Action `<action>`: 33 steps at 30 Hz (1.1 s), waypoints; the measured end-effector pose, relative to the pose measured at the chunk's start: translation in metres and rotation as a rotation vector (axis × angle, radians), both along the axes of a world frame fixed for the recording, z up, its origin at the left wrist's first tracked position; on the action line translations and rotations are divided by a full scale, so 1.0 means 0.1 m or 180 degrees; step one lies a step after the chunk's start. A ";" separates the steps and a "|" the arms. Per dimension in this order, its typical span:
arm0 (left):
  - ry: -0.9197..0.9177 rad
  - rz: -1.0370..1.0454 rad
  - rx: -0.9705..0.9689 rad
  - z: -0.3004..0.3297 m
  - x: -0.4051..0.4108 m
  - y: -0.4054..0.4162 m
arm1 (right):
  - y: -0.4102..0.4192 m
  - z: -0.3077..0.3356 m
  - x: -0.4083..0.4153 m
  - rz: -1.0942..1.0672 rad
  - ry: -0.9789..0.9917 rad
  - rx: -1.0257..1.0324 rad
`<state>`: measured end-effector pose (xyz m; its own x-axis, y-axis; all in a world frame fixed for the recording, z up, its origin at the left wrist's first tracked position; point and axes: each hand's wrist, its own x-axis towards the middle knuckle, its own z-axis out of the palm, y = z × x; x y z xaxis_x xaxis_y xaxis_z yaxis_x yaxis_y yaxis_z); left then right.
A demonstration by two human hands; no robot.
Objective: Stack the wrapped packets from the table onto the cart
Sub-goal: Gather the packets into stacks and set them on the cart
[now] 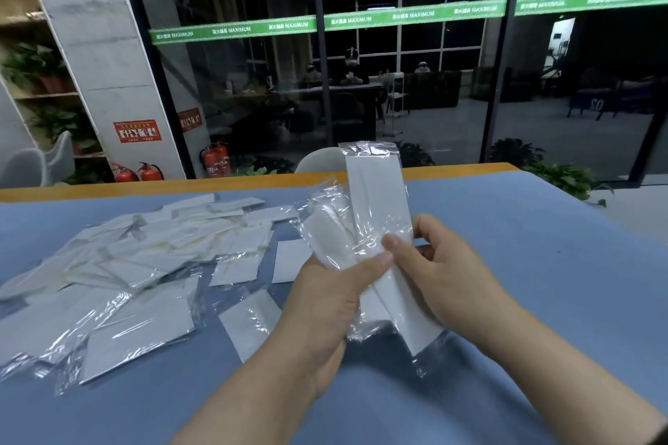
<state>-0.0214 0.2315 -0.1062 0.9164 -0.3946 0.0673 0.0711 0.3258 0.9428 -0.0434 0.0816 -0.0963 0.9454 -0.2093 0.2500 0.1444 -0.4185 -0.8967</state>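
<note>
A small bunch of long wrapped packets (376,228) is being held up above the blue table (542,264), fanned slightly so that their upper ends are splaying apart. The left hand (325,307) is gripping the bunch from the side, its thumb lying across the front of the plastic. The right hand (448,275) is closing on the same bunch from the other side, fingers curled behind and thumb pressing the front. Held this way between both hands, the packets are probably being squared into one neat bundle before being carried off.

To the left, the rest of the supply is lying as a loose heap of packets (126,264), overlapping at all angles, with a few single ones (249,321) lying near the left wrist. Most of the work seems to be waiting there.

The cart is not showing anywhere in this view, so where the bundle is heading cannot be told. Beyond the table's far edge, a glass wall (415,65) is reflecting a dark room, and fire extinguishers (141,172) are standing by a pillar. Nothing is blocking the hands themselves, though the slippery wrapping may let the bunch slide apart.
</note>
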 end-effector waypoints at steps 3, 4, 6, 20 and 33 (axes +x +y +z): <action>-0.0083 0.0174 0.0048 -0.04 0.04 0.01 | -0.03 0.00 0.01 -0.0032 -0.0188 0.0138; -0.0114 0.0193 0.0088 -0.04 0.05 0.02 | -0.05 0.02 0.01 -0.0049 -0.0261 0.0237; -0.0131 0.0153 0.0204 -0.04 0.05 0.02 | -0.08 0.04 0.00 -0.0012 -0.0402 0.0537; 0.0299 0.0607 -0.0117 -0.03 0.13 0.07 | -0.35 0.11 0.01 -0.0462 -0.0936 0.1545; 0.0114 0.0473 -0.0600 0.03 0.00 -0.01 | -0.03 0.00 -0.01 0.0409 -0.0194 0.0728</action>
<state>-0.0214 0.2303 -0.1034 0.9666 -0.2389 0.0933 0.0416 0.5052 0.8620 -0.0441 0.0786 -0.0967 0.9525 -0.1460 0.2672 0.2398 -0.1809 -0.9538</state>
